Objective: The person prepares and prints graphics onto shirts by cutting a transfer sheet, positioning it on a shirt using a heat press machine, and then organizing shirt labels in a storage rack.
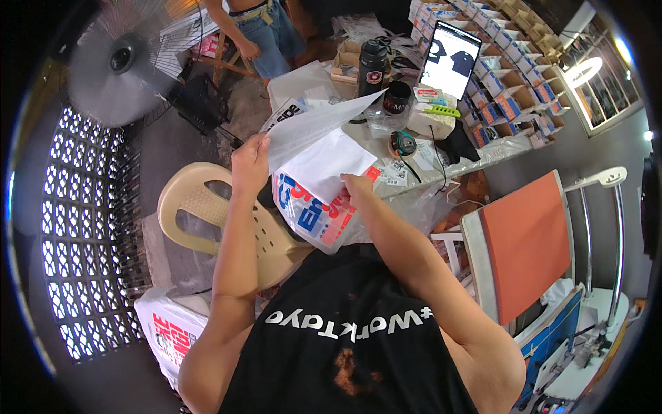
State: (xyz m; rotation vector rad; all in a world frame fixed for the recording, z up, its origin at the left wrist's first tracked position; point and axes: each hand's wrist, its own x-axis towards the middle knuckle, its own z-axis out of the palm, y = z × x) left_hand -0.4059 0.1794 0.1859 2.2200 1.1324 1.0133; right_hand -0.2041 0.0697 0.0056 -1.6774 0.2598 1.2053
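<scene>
My left hand [250, 165] is closed on the near-left edge of a thin whitish sheet [321, 124], which is lifted and slanting up to the right. Below it lies a plain white sheet [334, 165]. My right hand [355, 190] pinches that sheet at its near right edge, thumb on top. Beneath both, a clear film printed with large blue and red letters [310, 212] hangs over the table's near edge. Whether my right fingers also grip this film is hidden.
On the table stand a black bottle [372, 65], a dark mug [396, 98], a tape measure [403, 143] and a lit tablet [452, 61]. A beige plastic chair [196, 172] is at left, near a fan [121, 55]. A heat press [527, 241] stands right. Another person [265, 34] is beyond.
</scene>
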